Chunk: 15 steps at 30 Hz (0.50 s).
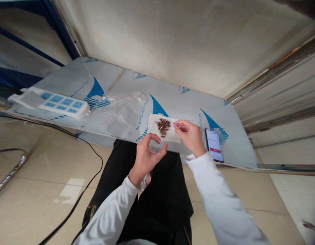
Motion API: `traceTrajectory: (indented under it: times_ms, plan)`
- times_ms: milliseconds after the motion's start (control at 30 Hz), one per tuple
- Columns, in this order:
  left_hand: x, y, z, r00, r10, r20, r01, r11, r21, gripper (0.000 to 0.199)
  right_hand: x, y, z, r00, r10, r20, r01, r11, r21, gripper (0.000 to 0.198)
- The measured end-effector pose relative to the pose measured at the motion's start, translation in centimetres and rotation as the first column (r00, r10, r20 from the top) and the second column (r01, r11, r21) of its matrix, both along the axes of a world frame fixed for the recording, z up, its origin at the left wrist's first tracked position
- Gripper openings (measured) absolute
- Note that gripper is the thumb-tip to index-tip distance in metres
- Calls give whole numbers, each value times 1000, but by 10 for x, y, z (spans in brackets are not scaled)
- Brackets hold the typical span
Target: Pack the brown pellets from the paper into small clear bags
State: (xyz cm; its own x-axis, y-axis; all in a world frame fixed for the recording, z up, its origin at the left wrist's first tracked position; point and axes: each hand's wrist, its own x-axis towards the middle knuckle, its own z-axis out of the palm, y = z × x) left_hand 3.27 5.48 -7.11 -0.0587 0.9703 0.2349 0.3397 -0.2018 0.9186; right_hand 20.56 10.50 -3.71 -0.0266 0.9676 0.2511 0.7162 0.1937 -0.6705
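Observation:
My left hand (pixel 146 154) curls its thumb and fingers around a small clear round cup (pixel 155 146), just in front of the table's near edge. A white tissue (pixel 152 126) lies on the table beyond the cup. Heaped on it is a pile of small brown metallic cylindrical pieces (pixel 163 127), too small to name surely. My right hand (pixel 189 134) has its thumb and forefinger pinched together at the tissue's right edge, beside the pile. Whether the pinch holds the tissue or a small piece cannot be made out.
Clear plastic bags (pixel 123 114) lie left of the tissue. A white power strip (pixel 63 103) rests at the table's left end, its black cable (pixel 98 156) hanging to the floor. Right of my right hand lies a phone (pixel 214 144). A pale wall rises behind the film-covered table (pixel 193 102).

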Motion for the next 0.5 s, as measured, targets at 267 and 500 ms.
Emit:
traceTrajectory:
  times_ms: [267, 500]
  plan:
    - [-3, -1, -4, 1000, 1, -21, -1, 1000, -12, 22, 10, 48, -64, 929, 157, 336, -113, 983, -145, 17]
    - [1, -2, -8, 999, -26, -39, 25, 999, -24, 22, 8, 46, -67, 914, 163, 372, -117, 983, -143, 5]
